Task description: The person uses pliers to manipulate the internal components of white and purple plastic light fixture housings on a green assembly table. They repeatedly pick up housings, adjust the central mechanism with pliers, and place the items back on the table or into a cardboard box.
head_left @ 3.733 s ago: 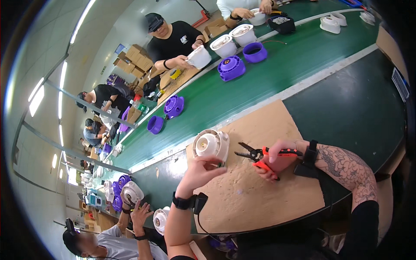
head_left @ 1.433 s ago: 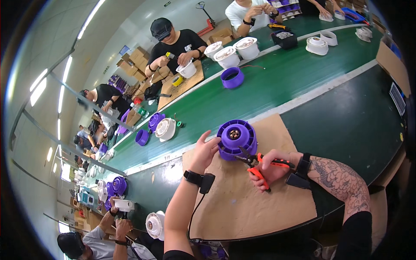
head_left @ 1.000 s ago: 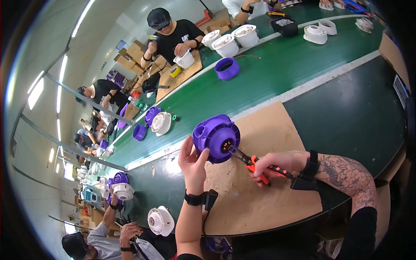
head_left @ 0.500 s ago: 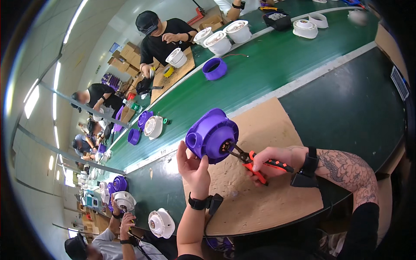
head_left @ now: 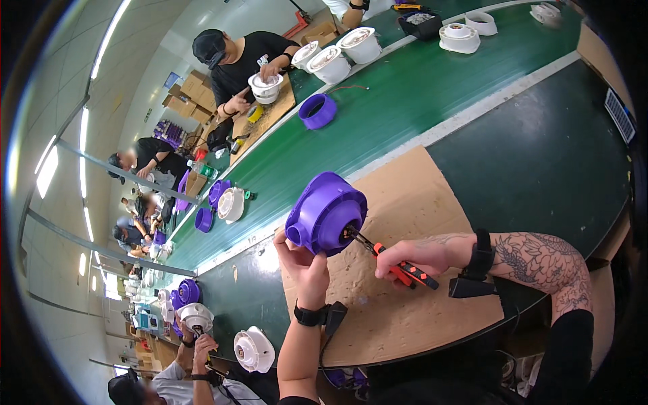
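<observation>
A round purple plastic housing (head_left: pixel 320 212) with a short side spout is held up over the cardboard sheet by my left hand (head_left: pixel 304 270). The fingers grip it from its lower left side, and some are hidden behind it. My right hand (head_left: pixel 412 260) is closed around the red and black handles of a pair of pliers (head_left: pixel 405 271). The plier jaws reach into the dark central hole of the housing. What exactly the tips touch inside is too small to make out.
Brown cardboard (head_left: pixel 405 202) covers part of my green table. Beyond runs a green conveyor belt (head_left: pixel 405 94) carrying a purple ring (head_left: pixel 317 111) and white housings (head_left: pixel 231 205). Another white housing (head_left: pixel 254 349) sits at the table's near left edge. Co-workers (head_left: pixel 250 61) work across the belt and at left.
The pliers have tilted, their handles now closer together and their jaws deeper in the central hole. The purple housing has turned slightly. Across the belt, the co-worker's hands have come to a white housing.
</observation>
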{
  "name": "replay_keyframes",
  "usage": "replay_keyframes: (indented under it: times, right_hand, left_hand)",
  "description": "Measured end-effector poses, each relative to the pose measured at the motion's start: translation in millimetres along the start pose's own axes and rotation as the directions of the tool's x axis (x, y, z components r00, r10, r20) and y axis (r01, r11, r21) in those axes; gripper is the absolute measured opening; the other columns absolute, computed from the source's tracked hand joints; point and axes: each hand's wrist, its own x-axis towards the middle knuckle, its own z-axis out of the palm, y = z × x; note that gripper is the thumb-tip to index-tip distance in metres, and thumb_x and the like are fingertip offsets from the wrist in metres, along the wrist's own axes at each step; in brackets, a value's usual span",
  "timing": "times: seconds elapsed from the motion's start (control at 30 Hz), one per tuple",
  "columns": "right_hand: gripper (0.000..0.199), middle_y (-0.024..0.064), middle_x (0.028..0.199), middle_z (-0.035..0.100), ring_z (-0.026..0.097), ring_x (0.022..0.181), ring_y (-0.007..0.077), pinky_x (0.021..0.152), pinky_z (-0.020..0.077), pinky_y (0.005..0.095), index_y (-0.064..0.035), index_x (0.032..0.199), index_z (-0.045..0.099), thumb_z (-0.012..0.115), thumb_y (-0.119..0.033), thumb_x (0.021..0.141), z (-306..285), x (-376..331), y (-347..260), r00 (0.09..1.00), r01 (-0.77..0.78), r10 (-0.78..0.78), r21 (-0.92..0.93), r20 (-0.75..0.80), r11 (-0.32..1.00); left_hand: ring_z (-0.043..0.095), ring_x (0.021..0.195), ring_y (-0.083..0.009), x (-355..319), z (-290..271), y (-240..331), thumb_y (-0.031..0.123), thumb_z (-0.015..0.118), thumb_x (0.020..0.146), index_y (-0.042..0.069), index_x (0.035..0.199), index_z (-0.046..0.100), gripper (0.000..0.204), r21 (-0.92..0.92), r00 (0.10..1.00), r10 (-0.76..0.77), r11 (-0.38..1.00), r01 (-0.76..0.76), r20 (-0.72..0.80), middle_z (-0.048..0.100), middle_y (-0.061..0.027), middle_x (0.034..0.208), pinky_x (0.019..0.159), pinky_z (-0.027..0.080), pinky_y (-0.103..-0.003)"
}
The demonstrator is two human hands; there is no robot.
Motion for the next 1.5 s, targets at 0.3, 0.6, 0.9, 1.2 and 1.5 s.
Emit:
replay_keyframes:
  times: [0.3,0.6,0.9,1.2,1.5]
  right_hand:
    - [0.029,-0.0019,0.069,0.047,0.047,0.065,0.011,0.062,0.0408,0.0281,-0.0129,0.069,0.049,0.064,-0.03,0.088,-2,8,4,0.997,-0.039,0.036,-0.035,-0.065,0.999]
    - [0.027,-0.0013,0.067,0.046,0.044,0.059,0.0106,0.057,0.0374,0.0275,-0.0132,0.071,0.049,0.063,-0.032,0.084,-8,10,11,0.996,-0.069,0.07,0.025,-0.059,0.997]
    - [0.03,0.0006,0.072,0.05,0.048,0.062,0.0136,0.059,0.0395,0.0298,-0.0105,0.075,0.053,0.061,-0.039,0.079,6,1,7,0.986,-0.007,-0.008,0.092,0.167,0.996]
    - [0.034,0.0004,0.064,0.046,0.046,0.058,0.0139,0.058,0.0393,0.03,-0.012,0.068,0.05,0.061,-0.042,0.079,-1,12,12,0.995,-0.073,0.044,0.357,0.09,0.931]
    - [0.031,0.0033,0.07,0.053,0.052,0.059,0.0174,0.056,0.0437,0.0317,-0.01,0.072,0.054,0.06,-0.039,0.08,3,0,-12,0.97,-0.079,0.015,-0.256,-0.243,0.963]
  left_hand:
    - [0.054,0.111,-0.0178,-2,2,3,-0.018,0.049,0.067,0.011,0.129,0.032,0.071,0.101,0.999,0.044,0.994,-0.046,0.022,0.053,-0.0101,0.119,0.097,0.044,-0.032]
    - [0.054,0.12,-0.02,-4,10,6,-0.007,0.064,0.08,0.004,0.137,0.04,0.063,0.235,0.993,0.117,0.964,-0.121,0.033,0.055,-0.0087,0.127,0.105,0.042,-0.036]
    - [0.058,0.109,-0.0177,-11,3,12,-0.003,0.073,0.08,0.001,0.129,0.047,0.056,0.405,0.938,0.339,0.869,-0.284,-0.071,0.057,-0.0078,0.12,0.096,0.048,-0.033]
    - [0.063,0.096,-0.0162,-2,8,11,0.003,0.086,0.073,-0.003,0.122,0.054,0.059,0.602,0.947,0.313,0.771,-0.209,-0.072,0.062,-0.0097,0.108,0.083,0.053,-0.029]
    - [0.061,0.093,-0.0151,5,15,6,0.006,0.079,0.082,-0.002,0.119,0.053,0.046,0.602,0.927,0.368,0.757,-0.254,-0.071,0.06,-0.0084,0.107,0.081,0.05,-0.028]
